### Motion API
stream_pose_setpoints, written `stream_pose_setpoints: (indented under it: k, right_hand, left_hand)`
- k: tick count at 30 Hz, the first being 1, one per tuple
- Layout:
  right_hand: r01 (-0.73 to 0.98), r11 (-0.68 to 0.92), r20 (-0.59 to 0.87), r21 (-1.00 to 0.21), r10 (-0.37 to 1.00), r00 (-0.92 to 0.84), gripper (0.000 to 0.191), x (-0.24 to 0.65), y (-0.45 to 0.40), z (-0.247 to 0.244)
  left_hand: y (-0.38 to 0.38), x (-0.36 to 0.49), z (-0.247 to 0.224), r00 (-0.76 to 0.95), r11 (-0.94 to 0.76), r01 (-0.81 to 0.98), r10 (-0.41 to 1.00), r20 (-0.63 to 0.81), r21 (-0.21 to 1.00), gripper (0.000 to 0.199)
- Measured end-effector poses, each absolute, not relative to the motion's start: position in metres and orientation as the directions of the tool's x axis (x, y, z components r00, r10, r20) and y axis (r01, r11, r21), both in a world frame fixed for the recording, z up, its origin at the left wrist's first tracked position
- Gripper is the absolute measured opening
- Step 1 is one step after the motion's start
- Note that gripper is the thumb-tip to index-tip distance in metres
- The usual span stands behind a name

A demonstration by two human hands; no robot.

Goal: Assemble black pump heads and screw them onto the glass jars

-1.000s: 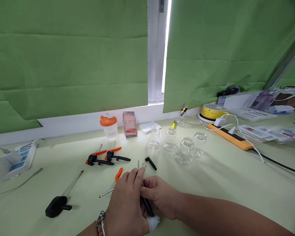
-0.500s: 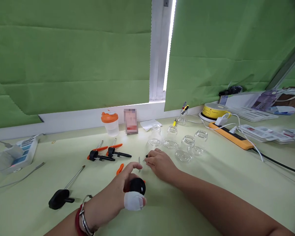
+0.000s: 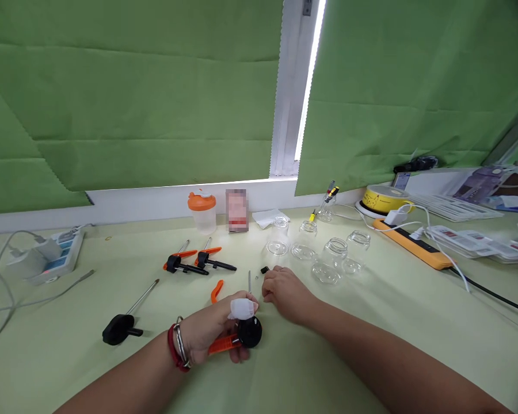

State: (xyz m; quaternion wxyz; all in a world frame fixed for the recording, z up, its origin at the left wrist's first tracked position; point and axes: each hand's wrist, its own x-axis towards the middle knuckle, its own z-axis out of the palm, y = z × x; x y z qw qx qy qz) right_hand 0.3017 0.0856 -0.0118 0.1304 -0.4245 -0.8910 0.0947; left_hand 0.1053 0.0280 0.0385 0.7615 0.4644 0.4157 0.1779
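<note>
My left hand (image 3: 222,319), with a white dressing on one finger, is wrapped round a tool part with a round black head (image 3: 249,332) and an orange handle (image 3: 224,344). My right hand (image 3: 287,292) rests low over the table with its fingers curled and pressed together; whatever is between the fingertips is hidden. Just beyond them are a small black piece (image 3: 265,269) and a tiny metal bit (image 3: 256,278). A thin metal rod (image 3: 249,282) and a loose curved orange handle (image 3: 216,291) lie beyond my left hand.
Two black-and-orange assemblies (image 3: 216,263) lie behind my left hand. A black-handled metal rod (image 3: 120,329) is at left, near a white power strip (image 3: 67,259). Several glass jars (image 3: 327,270) stand right of centre. An orange-lidded cup (image 3: 202,211) and an orange power strip (image 3: 418,247) are farther back.
My left hand has turned, bringing the dressed finger above the black head and exposing the orange handle. My right fingers have drawn back from the small black piece. The view has shifted slightly left.
</note>
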Motion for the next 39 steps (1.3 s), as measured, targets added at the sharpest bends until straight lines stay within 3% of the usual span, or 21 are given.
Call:
stream_pose_setpoints:
  k: [7, 10, 13, 15, 19, 24, 33, 39]
  right_hand:
    - [0.7, 0.65, 0.119, -0.298, 0.752, -0.648, 0.01, 0.3, 0.066, 0.004]
    - [0.64, 0.512, 0.133, -0.573, 0.829, -0.543, 0.013, 0.303, 0.063, 0.009]
    - [0.318, 0.249, 0.075, -0.915, 0.878, -0.473, 0.011, 0.305, 0.061, 0.013]
    - [0.111, 0.069, 0.005, -0.991, 0.87, -0.494, 0.017, 0.305, 0.059, 0.015]
    - [-0.02, -0.125, -0.093, -0.992, 0.829, -0.552, 0.027, 0.3, 0.051, 0.022]
    - [-0.004, -0.167, -0.135, -0.986, 0.809, -0.572, 0.03, 0.297, 0.044, 0.028]
    - [0.032, -0.029, -0.042, -0.999, 0.809, -0.587, 0.011, 0.294, 0.042, 0.024]
    - [0.078, 0.179, 0.1, -0.981, 0.802, -0.588, 0.006, 0.293, 0.041, 0.023]
  left_hand:
    - [0.031, 0.104, 0.038, 0.601, 0.526, 0.098, 0.645, -0.472, 0.845, 0.044]
    - [0.032, 0.105, 0.038, 0.595, 0.529, 0.103, 0.646, -0.478, 0.842, 0.047]
    - [0.033, 0.105, 0.037, 0.591, 0.537, 0.098, 0.647, -0.483, 0.838, 0.048]
    - [0.033, 0.105, 0.034, 0.591, 0.536, 0.088, 0.65, -0.477, 0.84, 0.046]
    - [0.034, 0.104, 0.03, 0.605, 0.535, 0.063, 0.651, -0.459, 0.842, 0.042]
    - [0.036, 0.104, 0.029, 0.624, 0.521, 0.075, 0.641, -0.447, 0.851, 0.04]
    - [0.034, 0.105, 0.032, 0.62, 0.496, 0.098, 0.647, -0.443, 0.863, 0.037]
    - [0.032, 0.105, 0.032, 0.594, 0.489, 0.112, 0.665, -0.453, 0.865, 0.035]
